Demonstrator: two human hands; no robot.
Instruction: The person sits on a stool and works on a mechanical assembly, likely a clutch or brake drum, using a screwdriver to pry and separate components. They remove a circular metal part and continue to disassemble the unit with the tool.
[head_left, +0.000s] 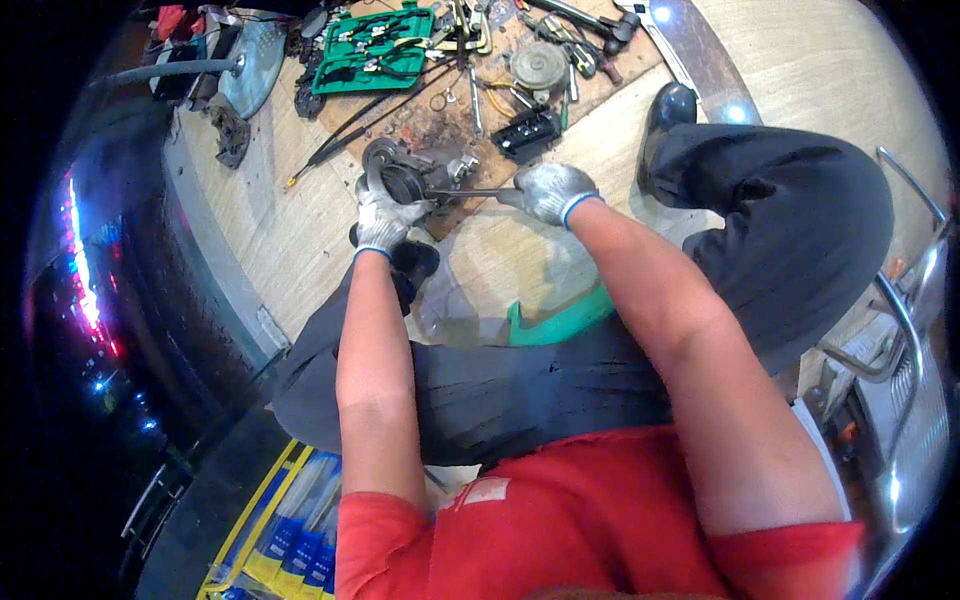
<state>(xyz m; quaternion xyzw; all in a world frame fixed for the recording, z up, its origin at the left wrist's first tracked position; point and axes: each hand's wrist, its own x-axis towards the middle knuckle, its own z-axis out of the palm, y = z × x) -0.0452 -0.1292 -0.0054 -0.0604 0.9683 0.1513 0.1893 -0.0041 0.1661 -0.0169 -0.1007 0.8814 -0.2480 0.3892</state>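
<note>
Both hands wear white knit gloves with blue cuffs. My left hand (383,222) is closed round the near side of a dark round metal machine part (405,184), which sits low over the stained board. In my closed right hand (556,193) is a slim metal rod-like tool (470,192). Its shaft points left, and its far end meets or nearly meets the part; the handle is hidden in the glove, so I cannot tell its exact kind. A small shiny metal fitting (463,165) sits just beyond the shaft.
Beyond my hands lie a green tool case (372,78), a black tray-like piece (526,134), a coiled grey strap (539,66), a hammer (612,35) and several pliers. A green curved piece (560,322) lies by my legs. Metal chair tubing (912,330) stands at right.
</note>
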